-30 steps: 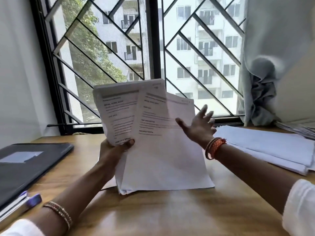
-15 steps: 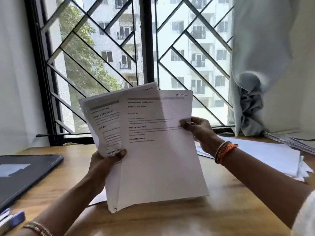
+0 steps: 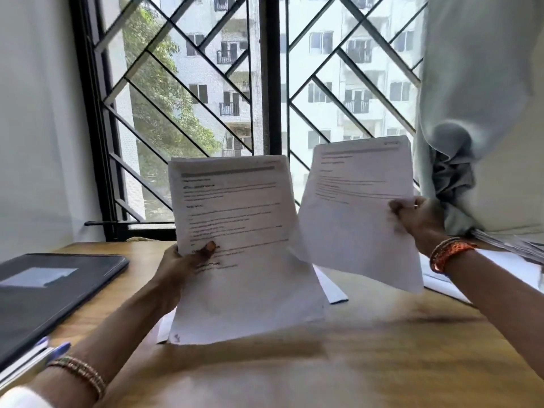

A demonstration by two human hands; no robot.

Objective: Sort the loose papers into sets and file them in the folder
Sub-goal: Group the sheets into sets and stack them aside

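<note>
Since half a second ago, our right hand (image 3: 419, 219) has pulled the top sheet (image 3: 357, 213) clear of the sheaf and swung it right, so the two no longer overlap. Its fingers (image 3: 397, 208) are curled over the sheet's right edge, pinching it with the paper tilted and its lower corner hanging free above the bench (image 3: 353, 363). Our left hand (image 3: 182, 265) grips the remaining sheaf of papers (image 3: 235, 231) upright at centre, thumb pressed on the printed face and the other fingers hidden behind.

We judge the step in hand to be sorting: deciding which set this single sheet joins. White stacks (image 3: 500, 272) lie on the bench at far right, under and beyond our right wrist, and another sheet (image 3: 332, 290) lies flat between the two hands. The dark folder (image 3: 56, 287) sits closed at left, well apart from the papers, with pens (image 3: 56, 348) near its front edge.

To do this well, we should read the heading before committing, lay the sheet square on its matching stack, and keep the left grip firm so the sheaf does not fan or slip.
</note>
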